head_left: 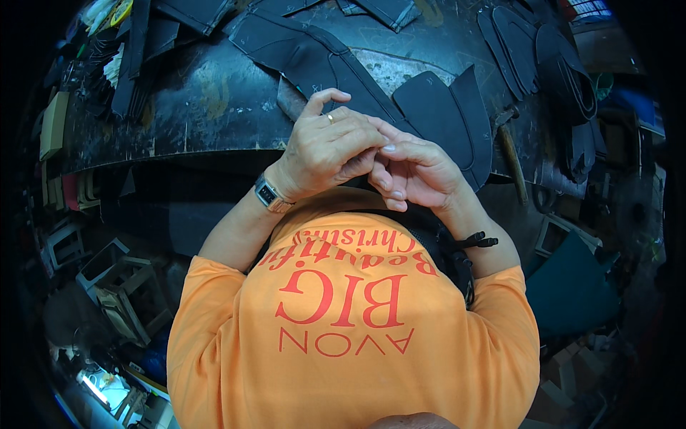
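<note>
My left hand [329, 146], with a ring and a wristwatch [266, 191], meets my right hand [421, 168] in front of my body at the table's near edge. The left fingers bend over the right fingertips, with one finger crooked away from the others. My right hand is turned partly palm up, fingers curled, its thumb tip against the left fingers. Whatever may be pinched between them is hidden. Just beyond the hands lie black cut pieces with stitched seams [304, 53], and a wide black piece [446, 118] hangs near the table edge by my right hand.
A hammer [511, 154] sticks out over the edge of the worn dark table [193, 121] on the right. Stacked black pieces [564, 68] lie at the far right, more [139, 64] at the far left. Stools [128, 300] stand low on the left.
</note>
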`<control>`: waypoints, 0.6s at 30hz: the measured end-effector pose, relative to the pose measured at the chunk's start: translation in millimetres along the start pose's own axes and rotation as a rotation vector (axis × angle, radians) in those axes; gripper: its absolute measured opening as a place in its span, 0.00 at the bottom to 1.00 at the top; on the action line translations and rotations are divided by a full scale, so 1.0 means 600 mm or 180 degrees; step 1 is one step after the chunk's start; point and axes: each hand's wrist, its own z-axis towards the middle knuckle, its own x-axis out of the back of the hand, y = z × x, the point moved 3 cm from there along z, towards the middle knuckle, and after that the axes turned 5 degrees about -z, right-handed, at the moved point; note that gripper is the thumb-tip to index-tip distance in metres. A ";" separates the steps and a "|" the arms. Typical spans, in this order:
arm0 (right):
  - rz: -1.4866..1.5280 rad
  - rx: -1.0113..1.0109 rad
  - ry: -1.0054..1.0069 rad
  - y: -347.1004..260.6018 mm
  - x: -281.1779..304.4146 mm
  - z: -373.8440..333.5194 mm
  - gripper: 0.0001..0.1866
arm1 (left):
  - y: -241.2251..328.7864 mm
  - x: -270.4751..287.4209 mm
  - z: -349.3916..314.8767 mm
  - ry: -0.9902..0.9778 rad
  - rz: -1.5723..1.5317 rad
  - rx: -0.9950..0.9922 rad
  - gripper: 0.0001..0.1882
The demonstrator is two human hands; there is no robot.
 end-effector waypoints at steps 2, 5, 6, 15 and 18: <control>-0.0162 0.0055 0.0074 -0.003 -0.002 0.001 0.31 | -0.002 -0.002 -0.002 0.0015 -0.0131 0.0162 0.07; -0.0332 0.0198 0.0041 -0.008 -0.011 0.002 0.31 | -0.002 -0.007 -0.008 0.0133 -0.0366 0.0458 0.05; -0.0524 0.0243 0.0210 -0.008 -0.012 0.001 0.32 | -0.002 -0.009 -0.009 0.0205 -0.0455 0.0533 0.04; -0.1567 0.1330 0.0976 -0.033 -0.007 -0.014 0.33 | -0.033 -0.018 -0.029 0.1208 -0.5906 0.2799 0.19; -0.1947 0.1569 0.1054 -0.038 0.002 -0.017 0.30 | -0.029 -0.025 -0.026 0.1137 -0.6488 0.2859 0.20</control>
